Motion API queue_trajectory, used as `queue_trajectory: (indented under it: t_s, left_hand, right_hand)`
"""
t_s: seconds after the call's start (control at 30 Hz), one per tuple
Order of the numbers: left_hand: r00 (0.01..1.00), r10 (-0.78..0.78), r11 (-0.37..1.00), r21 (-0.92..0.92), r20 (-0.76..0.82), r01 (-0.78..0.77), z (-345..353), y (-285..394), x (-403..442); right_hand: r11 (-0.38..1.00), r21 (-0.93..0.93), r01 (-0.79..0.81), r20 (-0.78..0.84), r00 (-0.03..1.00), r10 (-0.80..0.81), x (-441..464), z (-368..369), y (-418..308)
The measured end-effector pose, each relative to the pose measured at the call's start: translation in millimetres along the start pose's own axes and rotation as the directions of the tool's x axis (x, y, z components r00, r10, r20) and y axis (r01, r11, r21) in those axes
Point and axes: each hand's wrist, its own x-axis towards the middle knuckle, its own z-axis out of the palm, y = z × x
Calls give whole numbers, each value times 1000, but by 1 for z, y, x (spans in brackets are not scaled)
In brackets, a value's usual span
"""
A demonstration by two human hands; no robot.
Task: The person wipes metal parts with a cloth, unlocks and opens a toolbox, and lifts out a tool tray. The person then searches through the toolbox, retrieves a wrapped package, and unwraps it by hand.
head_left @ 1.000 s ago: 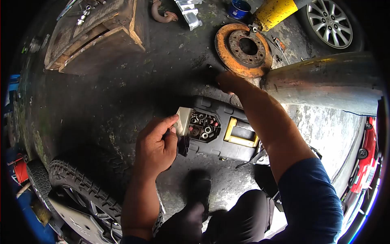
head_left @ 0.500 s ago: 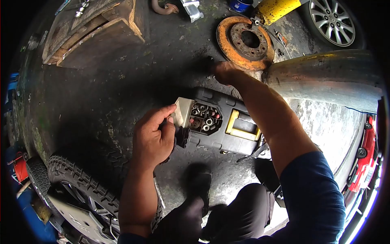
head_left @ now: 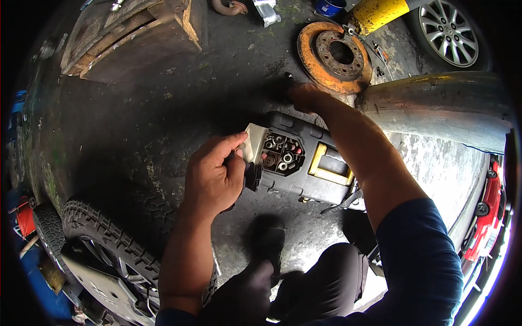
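Note:
A black toolbox (head_left: 288, 120) with a yellow handle (head_left: 331, 175) lies on the floor. A compartment in its top holds nuts, washers and other small parts (head_left: 283, 157). My left hand (head_left: 215, 174) pinches the raised pale lid (head_left: 255, 142) at the compartment's left side, thumb and fingers pressed together. My right hand (head_left: 305, 98) is beyond the box, next to an orange rusty brake disc (head_left: 311, 57). Its fingers are curled and lie in shadow, around something dark that I cannot make out.
A wooden crate (head_left: 136, 41) stands at the upper left. A grey metal cylinder (head_left: 435, 103), an alloy wheel (head_left: 451, 32) and a yellow post (head_left: 378, 15) are on the right. A large tyre (head_left: 103, 228) lies at the lower left, near my legs.
The view has shifted slightly. My left hand still holds the lid. My right hand has moved a little away from the brake disc, its fingers still curled.

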Motion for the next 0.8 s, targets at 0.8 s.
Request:
queue_trajectory:
  t_s: [0.8]
  left_hand:
    - [983,-134,986,-83,122,144,-8,1,1]
  right_hand:
    - [581,405,706,-706,645,-292,-169,-27,-116]
